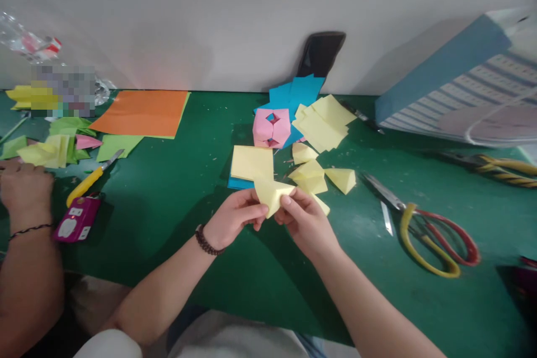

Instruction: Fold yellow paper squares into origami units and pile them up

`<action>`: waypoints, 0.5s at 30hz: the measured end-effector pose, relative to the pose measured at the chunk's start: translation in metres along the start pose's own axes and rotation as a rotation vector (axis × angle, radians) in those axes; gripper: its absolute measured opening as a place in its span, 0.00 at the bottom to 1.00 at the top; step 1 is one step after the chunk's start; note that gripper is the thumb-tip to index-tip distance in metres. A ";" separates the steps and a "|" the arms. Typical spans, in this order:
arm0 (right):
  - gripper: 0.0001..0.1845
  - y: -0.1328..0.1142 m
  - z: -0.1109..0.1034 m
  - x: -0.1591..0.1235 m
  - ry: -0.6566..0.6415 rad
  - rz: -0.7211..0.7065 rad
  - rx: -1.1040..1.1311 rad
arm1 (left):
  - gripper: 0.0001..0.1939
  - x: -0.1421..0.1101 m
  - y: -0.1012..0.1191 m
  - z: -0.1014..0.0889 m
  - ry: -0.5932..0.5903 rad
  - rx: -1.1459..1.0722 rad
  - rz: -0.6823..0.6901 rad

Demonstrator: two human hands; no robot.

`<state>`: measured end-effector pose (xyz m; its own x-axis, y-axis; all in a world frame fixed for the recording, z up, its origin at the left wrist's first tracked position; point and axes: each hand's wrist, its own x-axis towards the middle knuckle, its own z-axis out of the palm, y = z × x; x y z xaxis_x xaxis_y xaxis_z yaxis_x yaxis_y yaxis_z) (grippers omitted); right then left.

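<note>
Fingers [260,210] of both hands pinch a yellow wedge [271,197] of folded paper from either side, their tips closed on it, with the left hand [234,219] at 9 o'clock to it and the right hand [305,224] at 3 o'clock. Its long axis runs roughly level across the gap between the hands, with a point dropping toward 6 o'clock; neither hand looks clearly nearer. Its folds look crisp, though the fingers hide part of it, and a yellow flap [321,204] past the right hand may belong to it or be a separate piece. At 11 o'clock lies a yellow square [250,162] on blue paper [237,183]. A pink paper cube [272,127] sits at 12 o'clock, yellow wedges [309,176] at 1 o'clock, and red-and-yellow scissors [440,240] at 3 o'clock on the green mat [377,307]. Farther off at 9 o'clock, a co-worker's hand [25,187] rests near a yellow cutter [86,184].
</note>
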<state>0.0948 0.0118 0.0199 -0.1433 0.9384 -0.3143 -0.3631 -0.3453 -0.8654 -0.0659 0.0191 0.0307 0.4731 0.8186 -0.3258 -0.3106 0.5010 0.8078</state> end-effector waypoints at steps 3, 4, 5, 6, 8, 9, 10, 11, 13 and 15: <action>0.19 0.001 -0.001 0.000 -0.010 -0.008 -0.006 | 0.19 0.001 0.001 -0.002 0.009 -0.043 0.019; 0.19 0.001 -0.002 0.000 -0.012 -0.015 -0.016 | 0.20 0.001 0.001 -0.002 0.022 -0.062 0.026; 0.19 0.001 -0.002 0.000 -0.014 -0.024 -0.029 | 0.21 0.001 0.001 -0.002 0.037 -0.074 0.035; 0.19 0.001 -0.002 0.000 -0.016 -0.030 -0.045 | 0.21 0.002 0.001 -0.002 0.054 -0.076 0.045; 0.19 0.001 -0.001 0.000 -0.014 -0.039 -0.077 | 0.20 0.002 0.000 -0.001 0.075 -0.048 0.059; 0.19 0.001 -0.001 0.000 -0.013 -0.042 -0.090 | 0.19 0.002 0.000 -0.001 0.069 -0.025 0.063; 0.18 0.001 0.000 0.000 -0.012 -0.045 -0.099 | 0.18 0.002 -0.001 -0.001 0.053 -0.002 0.065; 0.18 0.001 0.000 0.000 -0.010 -0.050 -0.099 | 0.17 0.002 -0.001 -0.002 0.032 0.016 0.067; 0.19 0.001 0.001 0.000 -0.003 -0.063 -0.072 | 0.16 0.002 -0.001 -0.002 0.009 0.026 0.078; 0.21 0.001 0.000 0.000 0.013 -0.076 -0.039 | 0.15 0.001 0.001 -0.003 0.023 0.008 0.093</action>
<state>0.0941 0.0114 0.0190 -0.1045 0.9620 -0.2522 -0.3358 -0.2728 -0.9015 -0.0680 0.0213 0.0296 0.4237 0.8677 -0.2601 -0.3453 0.4202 0.8392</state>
